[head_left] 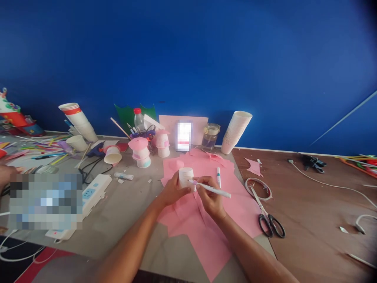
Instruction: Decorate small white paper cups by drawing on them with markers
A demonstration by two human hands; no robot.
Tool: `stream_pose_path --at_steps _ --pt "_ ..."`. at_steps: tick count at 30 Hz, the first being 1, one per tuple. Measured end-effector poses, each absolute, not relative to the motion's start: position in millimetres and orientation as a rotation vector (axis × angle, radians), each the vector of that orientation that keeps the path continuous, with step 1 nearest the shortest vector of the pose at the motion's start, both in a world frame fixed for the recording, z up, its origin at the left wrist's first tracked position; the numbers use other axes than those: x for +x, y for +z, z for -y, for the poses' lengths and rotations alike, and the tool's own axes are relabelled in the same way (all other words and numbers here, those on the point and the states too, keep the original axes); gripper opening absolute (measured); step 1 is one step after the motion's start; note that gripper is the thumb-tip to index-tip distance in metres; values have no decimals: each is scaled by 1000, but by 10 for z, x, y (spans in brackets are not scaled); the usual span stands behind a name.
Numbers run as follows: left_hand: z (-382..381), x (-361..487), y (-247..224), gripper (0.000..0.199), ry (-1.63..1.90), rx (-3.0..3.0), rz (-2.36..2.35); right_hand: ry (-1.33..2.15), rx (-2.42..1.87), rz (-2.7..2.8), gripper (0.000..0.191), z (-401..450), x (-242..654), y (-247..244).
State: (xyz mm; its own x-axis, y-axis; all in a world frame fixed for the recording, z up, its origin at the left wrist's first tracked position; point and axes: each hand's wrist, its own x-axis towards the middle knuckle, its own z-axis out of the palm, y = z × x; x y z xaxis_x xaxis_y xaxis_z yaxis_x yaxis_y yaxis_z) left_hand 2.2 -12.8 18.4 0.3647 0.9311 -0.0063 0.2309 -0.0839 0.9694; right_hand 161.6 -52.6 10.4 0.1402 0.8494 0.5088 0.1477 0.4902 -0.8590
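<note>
My left hand [174,191] grips a white paper cup [185,175] from its left side, and the cup seems to be upside down. In my right hand [211,196] is a white marker pen [216,191], its tip at the side of the cup. Both hands are above pink paper sheets [235,210] with cut edges. On the paper just beyond my right hand lies another marker [218,177]. A phone with a blurred lit screen [184,135] stands upright behind the cup.
Pink-and-white cup figures [139,151] stand at the back left. A tall cup stack [237,129] leans at the back right. Scissors [269,220] and a tape roll [260,188] lie to the right. A power strip [94,196] and another person's hand [8,173] are at the left.
</note>
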Motion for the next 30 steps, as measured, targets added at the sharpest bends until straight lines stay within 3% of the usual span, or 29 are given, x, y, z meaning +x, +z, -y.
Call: stream_pose_path --at_steps 11,30 --pt "135 26 165 52 816 1603 -1104 339 -959 1522 5 512 1577 81" --pt "154 51 209 48 741 1709 -1228 293 -1005 1559 5 527 1567 115"
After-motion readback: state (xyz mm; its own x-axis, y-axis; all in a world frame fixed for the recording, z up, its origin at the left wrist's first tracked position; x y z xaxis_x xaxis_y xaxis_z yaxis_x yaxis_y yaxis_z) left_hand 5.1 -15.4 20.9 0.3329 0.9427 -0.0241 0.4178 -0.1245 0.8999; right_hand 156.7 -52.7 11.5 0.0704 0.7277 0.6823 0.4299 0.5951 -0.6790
